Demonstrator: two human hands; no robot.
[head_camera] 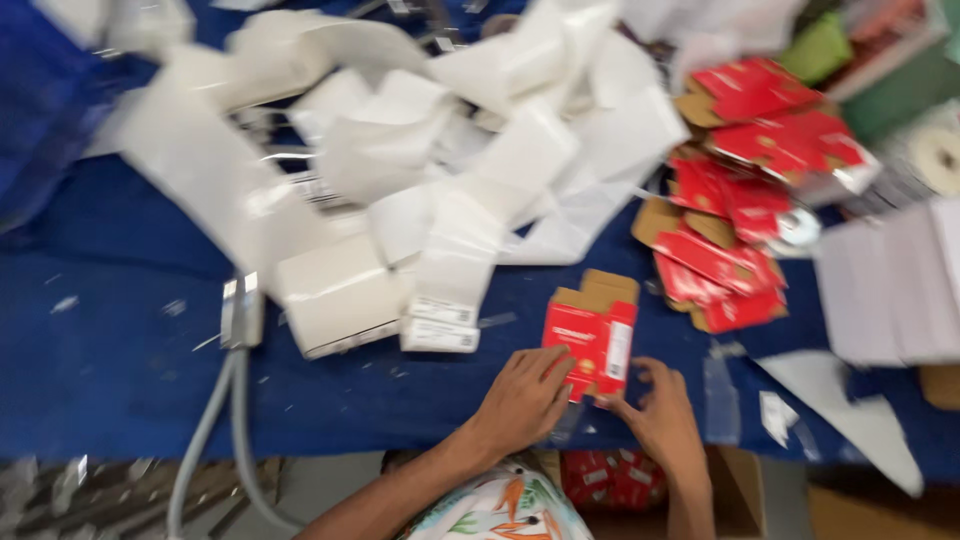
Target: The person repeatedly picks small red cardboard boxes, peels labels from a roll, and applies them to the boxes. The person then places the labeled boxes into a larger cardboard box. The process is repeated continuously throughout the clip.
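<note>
Grip the small red carton [590, 340] from both sides: left hand [525, 398] clasping its lower left edge, right hand [660, 415] pinching its lower right corner. Keep carton upright on the blue counter [120, 340], open brown flaps up, clear of the flat red cartons [740, 200] and white paper strips [450, 170].

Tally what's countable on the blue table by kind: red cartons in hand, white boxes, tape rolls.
Red carton, held by left hand and right hand: 1
White boxes, near the grey cable: 1
Tape rolls, at the right edge: 1
Total: 3
The flat red cartons overlap too blurrily to count.
</note>
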